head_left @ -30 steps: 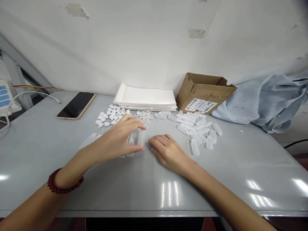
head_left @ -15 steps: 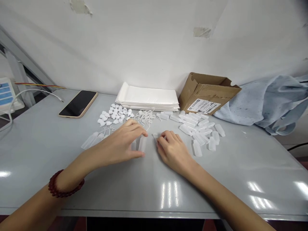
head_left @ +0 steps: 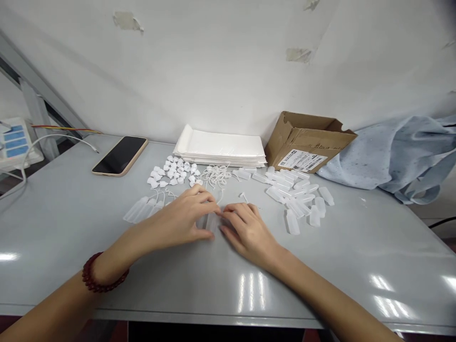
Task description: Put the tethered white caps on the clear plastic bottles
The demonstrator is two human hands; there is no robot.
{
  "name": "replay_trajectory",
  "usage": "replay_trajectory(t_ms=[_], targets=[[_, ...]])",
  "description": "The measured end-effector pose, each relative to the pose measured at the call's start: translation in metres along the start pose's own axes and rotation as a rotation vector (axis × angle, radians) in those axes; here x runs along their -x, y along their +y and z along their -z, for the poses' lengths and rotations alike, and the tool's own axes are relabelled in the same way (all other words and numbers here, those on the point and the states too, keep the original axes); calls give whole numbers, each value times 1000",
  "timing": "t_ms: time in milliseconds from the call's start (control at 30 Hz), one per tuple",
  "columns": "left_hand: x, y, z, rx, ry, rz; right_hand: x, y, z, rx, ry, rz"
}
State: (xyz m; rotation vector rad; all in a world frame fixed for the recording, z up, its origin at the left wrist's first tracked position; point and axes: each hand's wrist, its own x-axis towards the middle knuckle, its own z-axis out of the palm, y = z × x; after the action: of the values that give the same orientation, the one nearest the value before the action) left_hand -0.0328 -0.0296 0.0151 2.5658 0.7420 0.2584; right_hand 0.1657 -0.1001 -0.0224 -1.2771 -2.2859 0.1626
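My left hand (head_left: pixel 181 219) curls around a translucent plastic bottle (head_left: pixel 212 221) lying on the grey table (head_left: pixel 71 228), and its fingers hide most of it. My right hand (head_left: pixel 249 232) comes in from the right, with its fingertips at the bottle's upper end. Whether they pinch a small piece there is hidden. A thin white plastic nozzle (head_left: pixel 243 195) lies just beyond my right hand.
Loose white caps (head_left: pixel 171 171), a tangle of white cords (head_left: pixel 215 176) and a heap of translucent bottles (head_left: pixel 295 192) lie beyond my hands. Further back are a smartphone (head_left: pixel 120 156), a stack of white mailers (head_left: pixel 219 148), a cardboard box (head_left: pixel 306 142) and blue cloth (head_left: pixel 395 161).
My right hand has moved left, from beside the bottle to its upper end. My left hand stays around the bottle, and the view has shifted slightly.
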Motion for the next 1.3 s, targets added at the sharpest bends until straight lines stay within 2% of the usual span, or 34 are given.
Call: replay_trajectory(t_ms=[133, 200, 300, 400, 500, 567, 733, 1033, 1200, 1300], targets=[[-1, -4, -9, 41, 81, 8, 3, 0, -8, -202, 46, -33], [-2, -4, -11, 71, 158, 7, 2, -1, -8, -368, 87, -125], [-4, 1, -9, 127, 287, 5, -1, -3, -2, -765, 135, -380], [-4, 8, -7, 232, 373, -34, -7, -5, 9, -1221, 82, -600], [-4, 15, -9, 321, 383, -83, -13, -5, 17, -1550, 17, -675], [-5, 17, -12, 326, 385, -95, -14, -5, 19, -1640, 30, -691], [-7, 18, -18, 214, 392, -70, -13, -3, 18, -1540, 91, -757], [-5, 16, -22, -3, 371, -69, -10, -5, 16, -1132, 225, -756], [-4, 20, -21, -127, 296, -112, -9, -6, 10, -1051, 219, -720], [-3, 23, -20, -162, 292, -110, -9, -6, 9, -1064, 176, -665]])
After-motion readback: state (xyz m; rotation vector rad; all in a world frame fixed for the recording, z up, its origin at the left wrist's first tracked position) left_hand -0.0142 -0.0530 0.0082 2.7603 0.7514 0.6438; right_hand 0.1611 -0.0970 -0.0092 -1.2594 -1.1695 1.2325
